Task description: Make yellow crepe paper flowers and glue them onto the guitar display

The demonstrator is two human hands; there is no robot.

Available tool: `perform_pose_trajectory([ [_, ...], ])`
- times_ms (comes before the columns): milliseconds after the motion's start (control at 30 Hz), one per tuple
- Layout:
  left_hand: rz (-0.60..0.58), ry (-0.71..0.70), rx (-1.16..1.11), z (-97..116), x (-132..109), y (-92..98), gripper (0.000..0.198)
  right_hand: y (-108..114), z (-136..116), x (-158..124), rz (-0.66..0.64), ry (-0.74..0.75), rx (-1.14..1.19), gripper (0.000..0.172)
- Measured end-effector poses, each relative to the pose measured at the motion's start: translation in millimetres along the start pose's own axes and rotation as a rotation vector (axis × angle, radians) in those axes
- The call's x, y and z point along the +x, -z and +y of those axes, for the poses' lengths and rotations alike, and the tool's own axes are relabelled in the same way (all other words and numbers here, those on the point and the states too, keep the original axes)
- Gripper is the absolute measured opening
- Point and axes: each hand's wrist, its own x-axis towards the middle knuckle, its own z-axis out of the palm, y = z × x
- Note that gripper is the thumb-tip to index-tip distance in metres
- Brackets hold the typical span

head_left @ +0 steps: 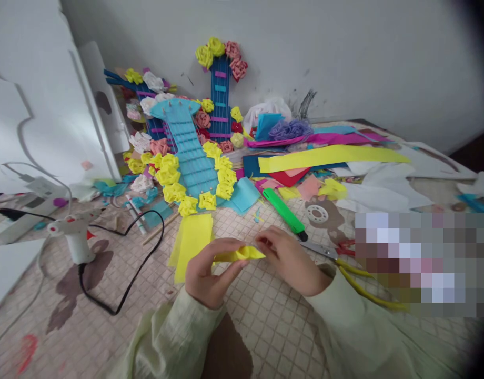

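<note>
A folded piece of yellow crepe paper (242, 253) is pinched between the thumb and fingers of my left hand (210, 273), its pointed end sticking out to the right. My right hand (291, 258) is close by that end with its fingers curled together; what they hold, if anything, is hidden. Flat yellow sheets (192, 247) lie on the table just beyond my left hand. Behind my right hand are a green box cutter (283, 210) and scissors (324, 250) with yellow handles, lying open. Farther back leans a light blue guitar-neck-like craft piece (192, 147) edged with yellow paper roses (173, 179).
A white glue gun (76, 237) stands at left, its black cord looping over the tiled-pattern tabletop. A power strip (24, 205) lies behind it. Dark blue flower-trimmed craft pieces (220, 89) lean on the wall. Coloured paper strips (332, 156) and purple yarn (291, 129) pile at back right.
</note>
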Motion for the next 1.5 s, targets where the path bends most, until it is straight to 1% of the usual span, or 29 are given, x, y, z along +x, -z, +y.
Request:
perform_pose_trajectory([
  [67, -0.041, -0.051, -0.053, 0.2, -0.8, 0.8, 0.033, 8.2, -4.8, -0.8, 0.092, -0.042, 0.144, 0.01],
  [133, -0.093, -0.075, -0.093, 0.4, -2.0, 0.6, 0.033, 16.3, -10.1, -2.3, 0.111, -0.085, 0.315, 0.012],
  [200, -0.134, -0.044, -0.108, 0.5, -3.5, -0.3, 0.03, 22.6, -15.4, -4.1, 0.098, -0.088, 0.448, 0.014],
  [267, -0.156, 0.04, -0.109, 0.4, -4.7, -1.9, 0.027, 26.0, -20.0, -5.4, 0.025, -0.044, 0.508, 0.015],
  [367, -0.142, 0.148, -0.119, -0.4, -4.4, -4.5, 0.02, 26.1, -24.7, -5.5, -0.091, 0.036, 0.478, 0.013],
  [500, -0.077, 0.119, -0.109, -1.7, -0.7, -7.4, 0.016, 21.9, -26.0, -4.2, -0.101, 0.078, 0.463, 0.009],
  [567, -0.07, 0.145, -0.124, -1.5, 0.0, -8.7, 0.017, 20.6, -25.5, -4.0, -0.106, 0.088, 0.5, 0.008],
  [633, -0.071, 0.225, -0.182, -0.6, -0.7, -9.9, 0.018, 20.0, -24.8, -4.1, -0.132, 0.06, 0.535, 0.009],
  [733, -0.068, 0.323, -0.246, 1.3, -2.7, -10.6, 0.018, 19.2, -23.6, -4.7, -0.163, -0.063, 0.55, 0.013],
  [833, -0.11, 0.404, -0.265, 2.6, -3.1, -9.8, 0.016, 17.2, -21.8, -5.2, -0.116, -0.131, 0.527, 0.015],
  [967, -0.17, 0.509, -0.222, 1.9, -1.3, -8.9, 0.016, 13.2, -20.0, -5.9, -0.052, -0.115, 0.506, 0.017],
  [1100, -0.205, 0.563, -0.179, 0.1, 0.8, -9.4, 0.015, 11.1, -19.3, -6.5, -0.023, -0.097, 0.479, 0.02],
  [1200, -0.145, 0.547, -0.183, -1.9, 1.1, -9.9, 0.013, 11.4, -18.6, -6.1, -0.033, -0.064, 0.41, 0.019],
  [1300, -0.081, 0.502, -0.194, -3.5, 1.0, -10.3, 0.012, 12.1, -17.9, -5.3, -0.002, -0.011, 0.342, 0.017],
  [1400, -0.095, 0.522, -0.217, -3.6, 1.5, -10.5, 0.016, 12.0, -18.6, -4.9, 0.054, 0.044, 0.304, 0.014],
  [1500, -0.1, 0.506, -0.161, -3.4, 2.0, -10.1, 0.021, 10.8, -20.5, -5.0, 0.099, 0.126, 0.303, 0.008],
])
